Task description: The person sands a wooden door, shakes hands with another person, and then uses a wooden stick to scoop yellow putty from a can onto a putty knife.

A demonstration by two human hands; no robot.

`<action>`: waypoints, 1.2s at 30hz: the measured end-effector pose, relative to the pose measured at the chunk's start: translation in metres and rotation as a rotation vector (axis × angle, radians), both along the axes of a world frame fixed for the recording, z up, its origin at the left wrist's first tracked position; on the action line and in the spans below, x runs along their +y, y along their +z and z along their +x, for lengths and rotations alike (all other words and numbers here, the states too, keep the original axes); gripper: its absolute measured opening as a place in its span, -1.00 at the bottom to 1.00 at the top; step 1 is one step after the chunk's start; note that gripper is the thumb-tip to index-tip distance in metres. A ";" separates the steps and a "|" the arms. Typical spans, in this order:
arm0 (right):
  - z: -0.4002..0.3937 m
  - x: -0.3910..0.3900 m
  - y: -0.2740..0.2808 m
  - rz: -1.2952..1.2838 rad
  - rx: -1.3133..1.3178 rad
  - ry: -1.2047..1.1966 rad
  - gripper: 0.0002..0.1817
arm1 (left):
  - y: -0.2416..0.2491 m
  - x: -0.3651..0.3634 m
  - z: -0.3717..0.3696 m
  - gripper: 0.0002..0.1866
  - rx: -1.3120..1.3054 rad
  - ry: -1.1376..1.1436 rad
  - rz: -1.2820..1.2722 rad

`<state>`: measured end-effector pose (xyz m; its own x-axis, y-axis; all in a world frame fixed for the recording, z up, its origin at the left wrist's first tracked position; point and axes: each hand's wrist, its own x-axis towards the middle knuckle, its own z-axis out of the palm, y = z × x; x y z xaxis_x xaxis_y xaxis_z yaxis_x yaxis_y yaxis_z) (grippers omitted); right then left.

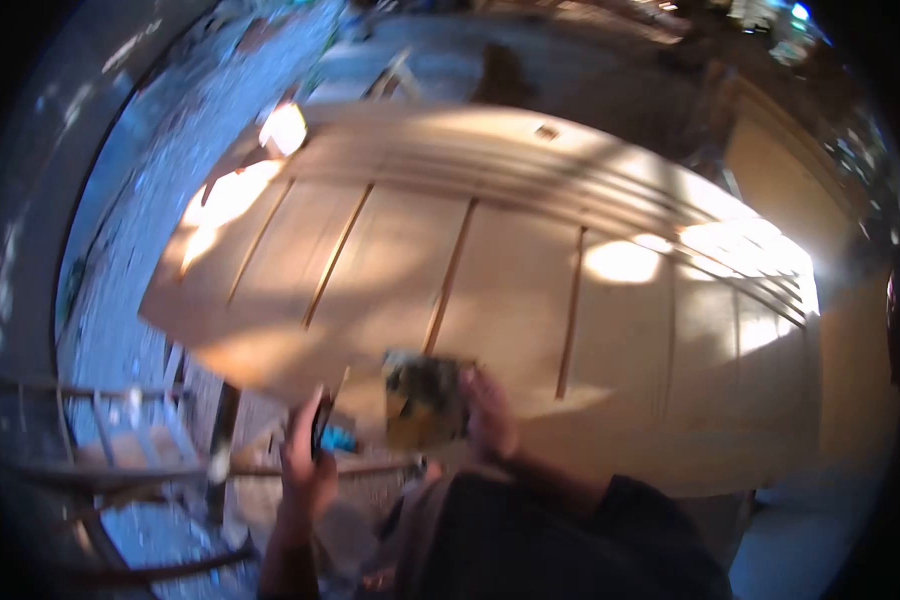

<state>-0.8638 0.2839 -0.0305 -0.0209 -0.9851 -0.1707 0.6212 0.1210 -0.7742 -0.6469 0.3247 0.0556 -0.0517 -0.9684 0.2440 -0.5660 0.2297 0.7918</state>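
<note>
In the lower middle, my right hand (489, 412) is closed on the right edge of a small, flat, squarish object (425, 398) with a blurred dark and yellowish face. Left of it, my left hand (308, 455) holds a thin dark object (321, 425), seen edge-on and too blurred to name. Both hands are at the near edge of a large pale wooden panel (510, 290). Several dark straight grooves or strips run across the panel, and bright light patches lie on it. A small blue item (339, 438) shows between the hands, below the panel edge.
Another pale board (785, 165) stands at the upper right. A slatted wooden frame (135, 430) is at the lower left. Bluish, blurred ground (170, 180) runs along the left side. A small dark mark lies near the panel's far edge.
</note>
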 end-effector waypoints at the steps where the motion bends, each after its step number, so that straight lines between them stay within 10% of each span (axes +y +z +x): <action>1: 0.001 -0.003 0.009 0.009 0.095 0.011 -0.76 | 0.021 -0.003 0.003 -0.54 -0.251 -0.048 -0.097; 12: 0.019 -0.005 0.018 -0.020 0.336 0.121 -0.67 | 0.061 -0.005 -0.019 -0.34 -0.680 -0.338 0.100; 13: 0.020 -0.005 0.019 -0.001 0.329 0.144 -0.67 | 0.059 -0.013 -0.017 -0.56 -0.721 -0.392 0.081; 24: 0.055 -0.043 0.002 0.093 0.371 0.073 -0.68 | 0.046 -0.055 0.070 -0.52 -0.344 -0.579 0.407; 31: 0.045 -0.043 -0.017 0.190 0.512 -0.028 -0.66 | 0.029 -0.154 0.247 -0.45 -0.601 0.256 0.382; 36: 0.019 -0.021 -0.041 0.116 0.809 -0.091 -0.63 | -0.011 -0.239 0.346 -0.56 -0.666 0.395 0.452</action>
